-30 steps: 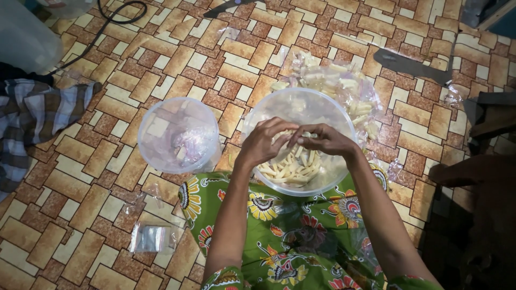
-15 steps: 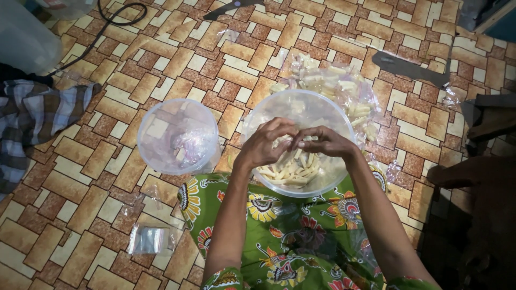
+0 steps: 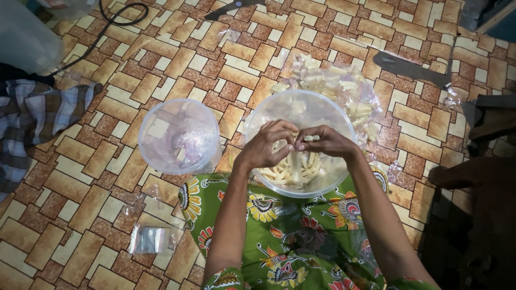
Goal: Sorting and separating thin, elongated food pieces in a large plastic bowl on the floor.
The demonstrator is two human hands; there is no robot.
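Head view: left hand (image 3: 267, 144) and right hand (image 3: 329, 143) are meeting over the clear bowl (image 3: 269, 115), grips pinching one pale strip (image 3: 308, 138) so pieces are dropping inside.

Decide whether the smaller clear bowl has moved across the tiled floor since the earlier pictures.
No. The smaller clear bowl keeps its place left of the large bowl and above the small plastic bag; only the camera shifted slightly.
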